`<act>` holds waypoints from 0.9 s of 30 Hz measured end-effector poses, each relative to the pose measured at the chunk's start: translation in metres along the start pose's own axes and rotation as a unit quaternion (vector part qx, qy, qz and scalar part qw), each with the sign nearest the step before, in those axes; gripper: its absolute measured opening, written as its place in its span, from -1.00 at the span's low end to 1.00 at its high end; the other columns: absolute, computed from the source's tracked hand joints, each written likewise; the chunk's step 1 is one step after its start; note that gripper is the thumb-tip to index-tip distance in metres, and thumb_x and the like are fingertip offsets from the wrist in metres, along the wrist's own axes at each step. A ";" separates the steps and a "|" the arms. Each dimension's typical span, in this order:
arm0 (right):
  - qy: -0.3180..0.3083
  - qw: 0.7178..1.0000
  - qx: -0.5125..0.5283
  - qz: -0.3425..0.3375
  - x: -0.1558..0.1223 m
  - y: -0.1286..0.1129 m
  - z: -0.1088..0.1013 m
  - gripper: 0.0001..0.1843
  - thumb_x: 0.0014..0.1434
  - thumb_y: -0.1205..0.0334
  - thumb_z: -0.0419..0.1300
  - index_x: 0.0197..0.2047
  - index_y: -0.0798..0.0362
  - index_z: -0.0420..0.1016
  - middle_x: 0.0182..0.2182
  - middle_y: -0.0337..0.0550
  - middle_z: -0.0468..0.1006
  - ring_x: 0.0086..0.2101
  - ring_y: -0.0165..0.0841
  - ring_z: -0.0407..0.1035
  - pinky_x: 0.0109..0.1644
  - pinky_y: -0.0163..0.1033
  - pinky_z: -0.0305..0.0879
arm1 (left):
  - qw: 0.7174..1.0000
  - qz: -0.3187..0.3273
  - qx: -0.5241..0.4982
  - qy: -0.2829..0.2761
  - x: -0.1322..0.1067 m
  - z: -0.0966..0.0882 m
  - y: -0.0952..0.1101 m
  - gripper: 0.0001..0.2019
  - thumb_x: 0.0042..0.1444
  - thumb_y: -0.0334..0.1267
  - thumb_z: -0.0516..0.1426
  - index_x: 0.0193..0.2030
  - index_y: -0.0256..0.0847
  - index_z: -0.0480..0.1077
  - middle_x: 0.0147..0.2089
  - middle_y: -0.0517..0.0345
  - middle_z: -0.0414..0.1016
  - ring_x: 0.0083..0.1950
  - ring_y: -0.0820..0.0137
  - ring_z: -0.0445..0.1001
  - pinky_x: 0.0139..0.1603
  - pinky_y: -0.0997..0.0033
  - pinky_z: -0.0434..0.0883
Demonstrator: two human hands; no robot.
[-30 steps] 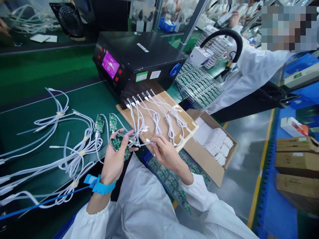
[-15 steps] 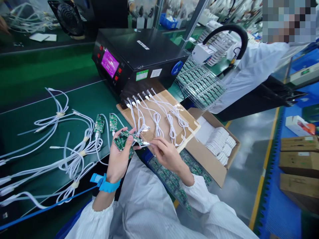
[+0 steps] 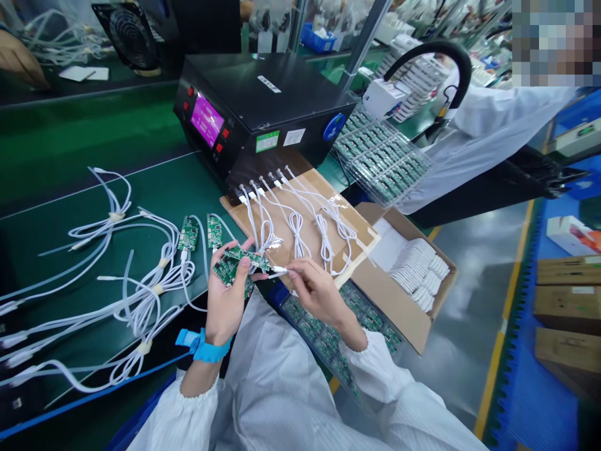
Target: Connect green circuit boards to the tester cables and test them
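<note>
Several small green circuit boards (image 3: 251, 258) rest in my left hand (image 3: 226, 300), its thumb pressed on the top one. A blue strap (image 3: 206, 346) circles that wrist. My right hand (image 3: 319, 289) pinches a white cable plug (image 3: 279, 270) at the right end of the top board; whether it is fully seated cannot be made out. Just beyond my left hand, two more boards lie on the green mat, one (image 3: 188, 235) joined to a white cable and another (image 3: 215, 230) beside it. Bundled white cables (image 3: 150, 294) spread over the mat to the left.
A black tester (image 3: 263, 94) with a lit magenta screen stands ahead, white cables plugged in along its lower edge across cardboard (image 3: 305, 216). Trays of boards (image 3: 385, 156) sit behind and by my lap. An open carton (image 3: 422, 275) holds white pieces. A co-worker's sleeve (image 3: 507, 119) is at right.
The top board has turned flatter, showing more of its face, and my right hand has shifted slightly right with the plug. At far left, another person's hand has come further into view.
</note>
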State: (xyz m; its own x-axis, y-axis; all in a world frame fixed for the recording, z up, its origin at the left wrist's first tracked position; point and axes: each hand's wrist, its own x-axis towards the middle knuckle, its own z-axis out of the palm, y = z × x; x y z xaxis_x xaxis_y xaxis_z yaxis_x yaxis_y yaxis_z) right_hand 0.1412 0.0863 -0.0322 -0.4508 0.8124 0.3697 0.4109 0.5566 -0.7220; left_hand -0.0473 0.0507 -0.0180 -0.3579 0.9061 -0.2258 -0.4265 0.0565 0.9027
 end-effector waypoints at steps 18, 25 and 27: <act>0.035 0.999 -0.034 0.017 -0.003 0.000 0.005 -0.83 0.47 0.28 0.08 -0.04 0.00 0.50 -0.23 -0.10 0.61 -0.41 -0.40 0.43 -0.38 -0.28 0.40 | 0.996 0.056 0.067 0.028 -0.008 0.009 -0.002 -0.56 0.25 0.01 0.31 0.15 -0.05 0.31 0.34 -0.03 0.49 0.10 0.20 0.67 -0.13 0.39 0.65; 0.073 0.996 0.011 0.057 -0.005 0.001 0.010 -0.86 0.46 0.23 0.14 -0.09 0.03 0.53 -0.27 -0.14 0.60 -0.49 -0.45 0.38 -0.43 -0.31 0.36 | 0.995 0.062 0.070 0.024 -0.010 0.012 -0.009 -0.57 0.28 0.01 0.28 0.17 -0.05 0.28 0.37 -0.05 0.46 0.02 0.26 0.68 -0.07 0.35 0.64; 0.071 0.995 0.018 0.070 -0.006 0.001 0.010 -0.84 0.46 0.20 0.14 -0.09 0.03 0.54 -0.28 -0.14 0.60 -0.49 -0.45 0.38 -0.42 -0.31 0.37 | 0.996 0.056 0.072 0.023 -0.011 0.012 -0.009 -0.55 0.27 0.03 0.29 0.17 -0.04 0.28 0.38 -0.06 0.46 -0.06 0.29 0.70 -0.06 0.32 0.63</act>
State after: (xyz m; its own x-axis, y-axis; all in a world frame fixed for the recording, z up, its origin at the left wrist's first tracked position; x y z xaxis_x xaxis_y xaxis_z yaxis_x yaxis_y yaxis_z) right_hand 0.1360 0.0804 -0.0407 -0.2736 0.8991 0.3418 0.4317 0.4323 -0.7916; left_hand -0.0297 0.0453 -0.0198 -0.4351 0.8904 -0.1335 -0.2588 0.0183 0.9658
